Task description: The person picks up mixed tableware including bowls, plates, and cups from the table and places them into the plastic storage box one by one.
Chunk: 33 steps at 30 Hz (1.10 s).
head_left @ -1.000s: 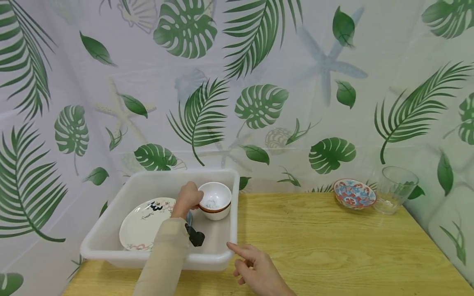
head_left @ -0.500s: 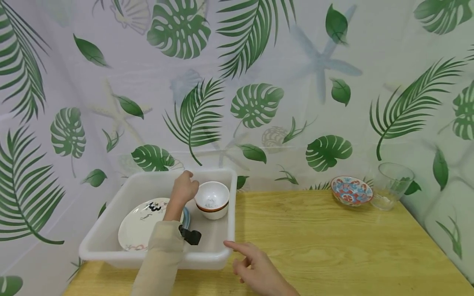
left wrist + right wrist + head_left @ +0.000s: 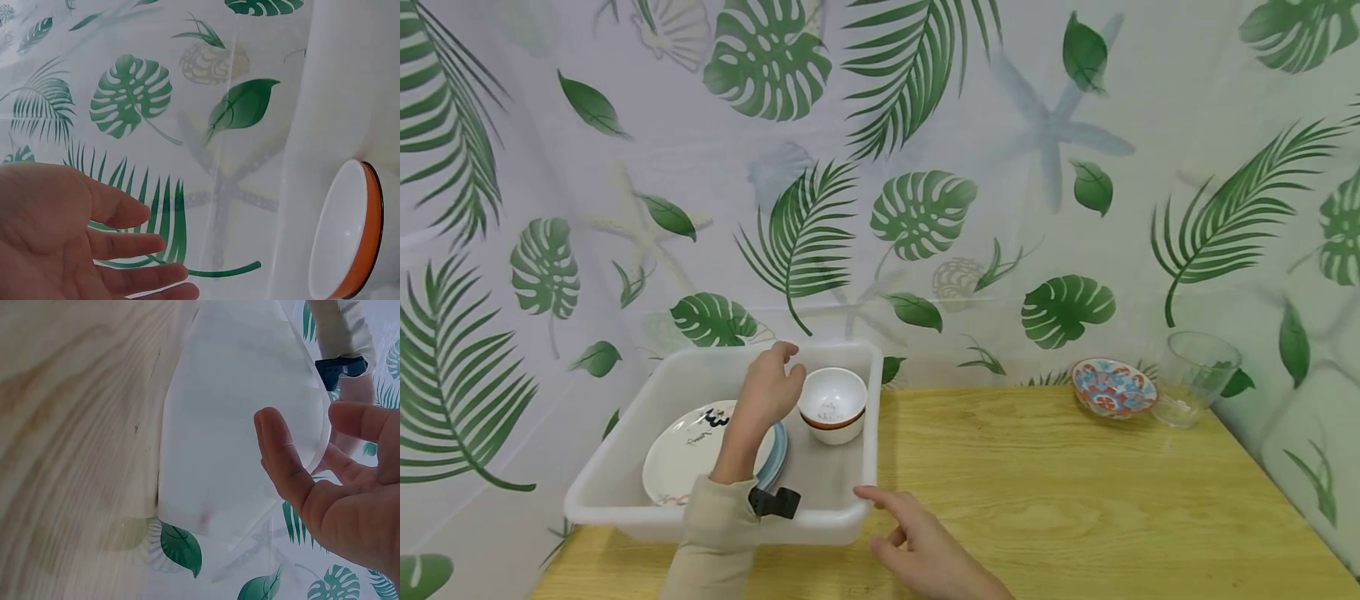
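My left hand [image 3: 769,390] is raised over the white plastic tub [image 3: 874,442], its fingers loose and holding nothing. Just to its right, two nested bowls [image 3: 832,398] stand in the tub's back right corner; the upper one is white inside, with an orange-brown band below the rim. In the left wrist view the bowl [image 3: 344,231] is well apart from the fingertips. A white plate [image 3: 681,454] with floral drawings lies below my left forearm, over a blue-rimmed plate [image 3: 780,454], partly hidden. My right hand [image 3: 925,546] is beside the tub's front right corner, index fingertip right at the rim.
On the wooden table [image 3: 1045,492], a red and blue patterned bowl [image 3: 1112,390] stands at the back right, tilted near a clear glass container [image 3: 1198,379]. A leaf-print cloth [image 3: 992,192] hangs behind the table and along the sides.
My left hand has let go of the bowls' left edge and moved up and to the left, fingers loosening. The bowls stay in the corner. My right hand has hardly moved.
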Tool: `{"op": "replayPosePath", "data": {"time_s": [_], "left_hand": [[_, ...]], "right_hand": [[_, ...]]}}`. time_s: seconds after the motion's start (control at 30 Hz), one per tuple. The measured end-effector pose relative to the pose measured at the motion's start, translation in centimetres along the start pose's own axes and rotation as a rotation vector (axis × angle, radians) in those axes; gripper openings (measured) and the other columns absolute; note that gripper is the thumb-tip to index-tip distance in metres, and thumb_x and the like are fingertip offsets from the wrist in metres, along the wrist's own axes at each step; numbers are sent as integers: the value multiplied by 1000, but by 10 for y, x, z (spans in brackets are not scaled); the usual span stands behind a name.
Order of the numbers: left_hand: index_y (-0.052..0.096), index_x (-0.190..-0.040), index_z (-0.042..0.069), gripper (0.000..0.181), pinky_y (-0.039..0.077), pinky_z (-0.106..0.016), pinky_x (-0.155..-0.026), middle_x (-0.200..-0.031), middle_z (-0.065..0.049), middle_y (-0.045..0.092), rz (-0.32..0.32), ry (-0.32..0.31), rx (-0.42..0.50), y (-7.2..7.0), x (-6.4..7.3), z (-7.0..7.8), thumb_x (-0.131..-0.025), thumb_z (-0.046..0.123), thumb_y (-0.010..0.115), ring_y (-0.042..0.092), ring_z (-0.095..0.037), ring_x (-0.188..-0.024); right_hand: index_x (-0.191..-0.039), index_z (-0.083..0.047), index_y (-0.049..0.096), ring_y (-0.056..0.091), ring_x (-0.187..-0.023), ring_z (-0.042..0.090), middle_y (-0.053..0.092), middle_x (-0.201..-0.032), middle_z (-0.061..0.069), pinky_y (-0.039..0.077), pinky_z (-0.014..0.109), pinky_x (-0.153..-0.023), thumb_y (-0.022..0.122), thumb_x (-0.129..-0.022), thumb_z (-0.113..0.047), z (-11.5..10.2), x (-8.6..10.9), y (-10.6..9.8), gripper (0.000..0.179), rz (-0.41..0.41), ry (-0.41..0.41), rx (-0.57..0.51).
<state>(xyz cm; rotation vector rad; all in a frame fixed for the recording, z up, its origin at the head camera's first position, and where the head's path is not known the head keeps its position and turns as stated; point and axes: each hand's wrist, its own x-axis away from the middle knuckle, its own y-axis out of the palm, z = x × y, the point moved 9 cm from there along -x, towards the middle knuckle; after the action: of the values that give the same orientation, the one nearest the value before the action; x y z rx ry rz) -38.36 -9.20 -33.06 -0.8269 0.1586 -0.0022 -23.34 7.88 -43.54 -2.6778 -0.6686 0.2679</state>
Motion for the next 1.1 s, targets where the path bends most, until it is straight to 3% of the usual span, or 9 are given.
{"op": "replayPosePath", "data": {"time_s": [0.37, 0.47, 0.7, 0.87, 1.1], "left_hand": [[53, -134, -6, 40, 44, -53, -101, -132, -25, 57, 70, 163, -5, -1, 43, 32, -99, 14, 50, 53, -40, -124], [54, -134, -5, 40, 46, -52, -99, -132, -24, 58, 86, 170, -9, 0, 56, 35, -100, 15, 51, 55, -38, -121], [58, -132, 1, 36, 50, -45, -80, -128, -17, 61, 114, 150, -26, 6, 87, 37, -100, 16, 54, 60, -27, -96], [61, -128, 3, 32, 52, -47, -80, -119, -16, 64, 148, 155, -52, 16, 105, 38, -99, 16, 56, 62, -29, -103], [64, -122, 4, 27, 52, -50, -84, -117, -15, 66, 154, 240, -98, 29, 123, 50, -96, 13, 60, 63, -33, -109]], "right_hand": [[-149, -23, 42, 56, -80, 9, 44, -139, 15, 49, 25, -71, 58, -98, -15, 0, 1, 3, 55, -30, -15, 5], [-149, -24, 41, 57, -80, 10, 43, -140, 15, 49, 25, -69, 59, -98, -15, 2, 1, 3, 55, -47, 5, -17], [-150, -26, 39, 59, -82, 12, 42, -142, 16, 51, 25, -69, 58, -99, -19, 6, -1, 5, 55, -84, 45, -45], [-150, -29, 38, 59, -83, 12, 41, -142, 15, 51, 26, -70, 59, -99, -20, 7, 1, 6, 56, -106, 72, -55], [-152, -24, 36, 60, -81, 8, 42, -141, 17, 51, 24, -74, 59, -98, -15, 4, 2, 6, 59, -110, 19, -9]]}}
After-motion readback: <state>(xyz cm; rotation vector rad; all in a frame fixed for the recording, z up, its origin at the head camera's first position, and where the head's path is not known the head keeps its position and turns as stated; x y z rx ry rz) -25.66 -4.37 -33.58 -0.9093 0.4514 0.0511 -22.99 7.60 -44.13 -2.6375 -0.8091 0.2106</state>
